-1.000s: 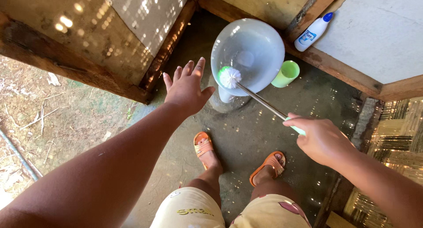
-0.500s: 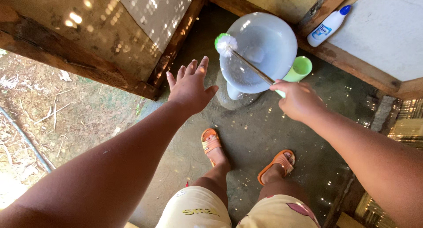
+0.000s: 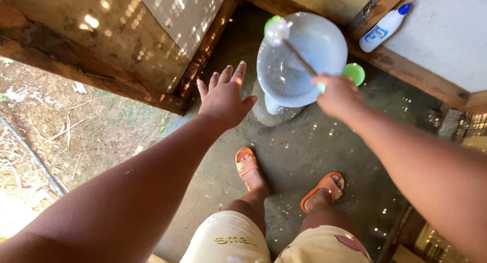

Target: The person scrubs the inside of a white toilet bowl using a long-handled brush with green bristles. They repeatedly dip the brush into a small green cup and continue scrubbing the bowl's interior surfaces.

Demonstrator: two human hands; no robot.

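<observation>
My right hand (image 3: pixel 337 94) grips the thin handle of a toilet brush (image 3: pixel 284 37), whose white bristled head presses against the far left rim of a pale blue-white toilet bowl (image 3: pixel 314 77) set in the wet concrete floor. My left hand (image 3: pixel 223 96) hovers with fingers spread and holds nothing, just left of the bowl and near a wooden beam (image 3: pixel 205 50). My feet in orange sandals (image 3: pixel 246 164) stand on the floor below the bowl.
A white bottle with a blue cap (image 3: pixel 383 27) lies on the ledge at the upper right. A green cup (image 3: pixel 353 72) sits beside the bowl. Wooden frame walls close in both sides. Dirt ground with dry twigs (image 3: pixel 45 136) lies to the left.
The brush head has swept from the bowl's middle to its far left rim. My right hand has moved up toward the bowl. My left hand stays spread.
</observation>
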